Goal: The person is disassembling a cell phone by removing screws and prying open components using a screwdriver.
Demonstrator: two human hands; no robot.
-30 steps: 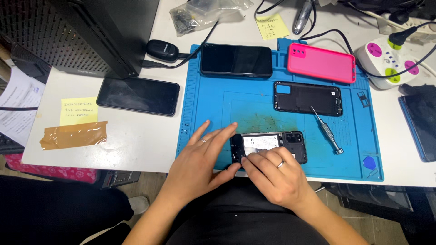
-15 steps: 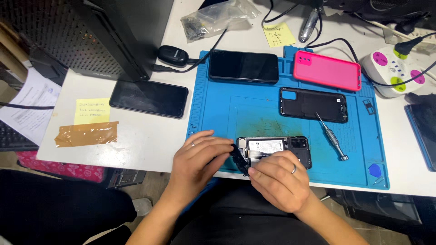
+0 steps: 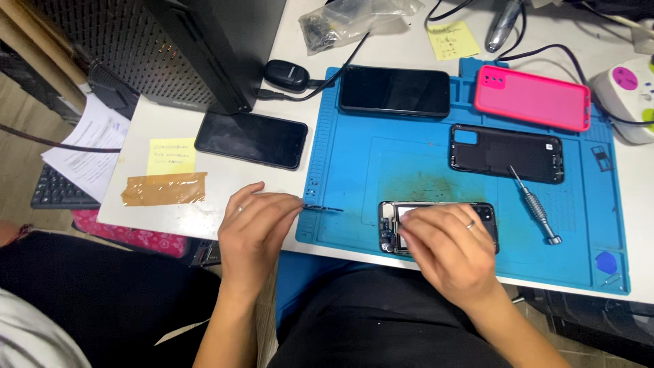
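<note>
Black opened phone (image 3: 436, 225) lies at the blue mat's (image 3: 354, 170) near edge under my right hand (image 3: 446, 249), fingers loosely curled, pressing it. My left hand (image 3: 255, 228) pinches a thin dark strip (image 3: 323, 208) between fingertips, just beside the phone.

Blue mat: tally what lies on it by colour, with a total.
On the blue mat:
Black: 3 - whole phone, back cover, opened phone under the right hand
Pink: 1 - phone case
Silver: 1 - screwdriver
Dark: 1 - thin strip in the left hand
Total: 6
</note>
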